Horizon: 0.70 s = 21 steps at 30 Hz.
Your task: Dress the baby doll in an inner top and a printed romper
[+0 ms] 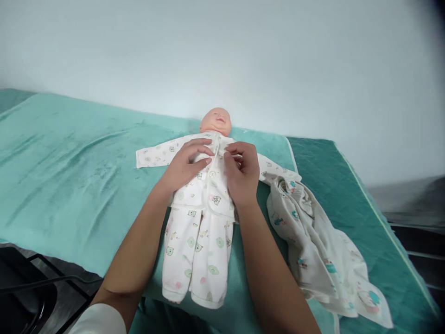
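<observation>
A baby doll (pixel 216 121) lies on its back, dressed in a white printed baby top (pixel 189 197) and matching trousers (pixel 198 250). My left hand (pixel 187 162) rests on the chest of the top, fingers stretched out and the thumb apart from them, close to the front edge. Across from it, my right hand (pixel 243 169) is closed, with curled fingers and thumb pinching the top near its front opening. The fingertips of the right hand are partly hidden. Both sleeves of the top stretch out sideways.
Crumpled white printed baby clothing (pixel 313 250) lies to the right, touching the doll's sleeve. A light green cover (pixel 69 176) lies over a darker green quilted one (pixel 323 181). A pale wall (pixel 222 55) rises behind the bed. Black chair-like furniture (pixel 24 287) stands at lower left.
</observation>
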### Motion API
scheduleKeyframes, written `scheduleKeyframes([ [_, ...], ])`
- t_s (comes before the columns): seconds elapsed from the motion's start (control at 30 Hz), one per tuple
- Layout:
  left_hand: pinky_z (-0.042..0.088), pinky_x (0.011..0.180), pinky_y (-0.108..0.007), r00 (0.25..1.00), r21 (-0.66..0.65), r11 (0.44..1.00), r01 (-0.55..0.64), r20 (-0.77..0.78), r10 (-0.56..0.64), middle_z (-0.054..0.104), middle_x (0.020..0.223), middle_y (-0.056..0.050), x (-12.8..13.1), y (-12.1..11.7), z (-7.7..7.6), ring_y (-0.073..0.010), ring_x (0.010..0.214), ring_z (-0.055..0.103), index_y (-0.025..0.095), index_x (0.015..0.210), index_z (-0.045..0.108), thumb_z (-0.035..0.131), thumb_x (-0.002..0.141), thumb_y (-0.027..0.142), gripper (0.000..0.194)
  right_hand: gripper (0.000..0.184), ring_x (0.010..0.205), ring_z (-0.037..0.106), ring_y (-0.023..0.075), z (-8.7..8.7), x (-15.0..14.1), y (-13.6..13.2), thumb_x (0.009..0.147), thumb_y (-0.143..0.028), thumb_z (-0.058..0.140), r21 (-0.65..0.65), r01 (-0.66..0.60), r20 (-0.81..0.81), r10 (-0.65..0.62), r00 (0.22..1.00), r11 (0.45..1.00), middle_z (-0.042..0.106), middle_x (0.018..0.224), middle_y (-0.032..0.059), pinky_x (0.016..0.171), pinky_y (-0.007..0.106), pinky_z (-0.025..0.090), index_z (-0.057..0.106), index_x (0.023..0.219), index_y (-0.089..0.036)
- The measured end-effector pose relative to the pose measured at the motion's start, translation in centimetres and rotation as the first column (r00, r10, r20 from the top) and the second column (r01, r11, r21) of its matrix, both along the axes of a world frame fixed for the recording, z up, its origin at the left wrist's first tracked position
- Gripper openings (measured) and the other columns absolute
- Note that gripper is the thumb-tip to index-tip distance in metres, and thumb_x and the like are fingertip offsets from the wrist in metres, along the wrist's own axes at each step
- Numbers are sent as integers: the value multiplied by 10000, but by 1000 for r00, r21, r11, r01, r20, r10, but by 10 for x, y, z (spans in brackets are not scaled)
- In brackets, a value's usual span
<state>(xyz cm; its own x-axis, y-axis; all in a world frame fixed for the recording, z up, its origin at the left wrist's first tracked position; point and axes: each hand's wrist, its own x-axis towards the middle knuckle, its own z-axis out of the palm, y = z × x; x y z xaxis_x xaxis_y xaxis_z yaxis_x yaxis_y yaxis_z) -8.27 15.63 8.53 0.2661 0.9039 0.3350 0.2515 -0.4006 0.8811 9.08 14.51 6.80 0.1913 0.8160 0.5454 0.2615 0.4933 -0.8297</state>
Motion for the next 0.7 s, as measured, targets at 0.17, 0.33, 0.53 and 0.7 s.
scheduleKeyframes([
  [0.17, 474, 1126, -512, 987, -65, 990, 124, -96, -130, 511, 1564, -8, -11, -6, 9, -331, 1512, 383, 256, 860, 745, 695, 903, 343, 108, 172, 777, 536, 172, 5, 0, -17, 964, -295, 582, -3, -35, 176, 35, 984, 999, 572, 784, -7, 731, 335, 429, 586, 801, -241],
  [0.33, 543, 1050, -482, 973, -86, 978, 191, -113, -200, 474, 1599, 3, -15, -9, 13, -333, 1570, 277, 266, 860, 758, 711, 884, 355, 103, 297, 699, 493, 161, 6, 2, -24, 983, -293, 573, -22, -61, 260, 64, 963, 998, 523, 680, -20, 683, 337, 387, 539, 695, -230],
  [0.53, 468, 1139, -566, 972, -32, 983, 180, -146, -183, 519, 1563, -12, -12, -9, 14, -339, 1556, 307, 242, 807, 742, 676, 863, 247, 87, 363, 647, 444, 153, 9, 1, -24, 970, -289, 576, -29, -11, 344, 20, 939, 1000, 447, 620, -26, 636, 340, 338, 470, 628, -226],
  [0.7, 369, 1210, -618, 973, -6, 985, 172, -158, -171, 540, 1545, -24, -10, -8, 14, -342, 1534, 345, 228, 768, 722, 676, 833, 195, 86, 352, 647, 436, 152, 11, 5, -24, 944, -271, 592, -63, -94, 322, 109, 941, 994, 452, 614, -26, 639, 340, 343, 478, 614, -224],
])
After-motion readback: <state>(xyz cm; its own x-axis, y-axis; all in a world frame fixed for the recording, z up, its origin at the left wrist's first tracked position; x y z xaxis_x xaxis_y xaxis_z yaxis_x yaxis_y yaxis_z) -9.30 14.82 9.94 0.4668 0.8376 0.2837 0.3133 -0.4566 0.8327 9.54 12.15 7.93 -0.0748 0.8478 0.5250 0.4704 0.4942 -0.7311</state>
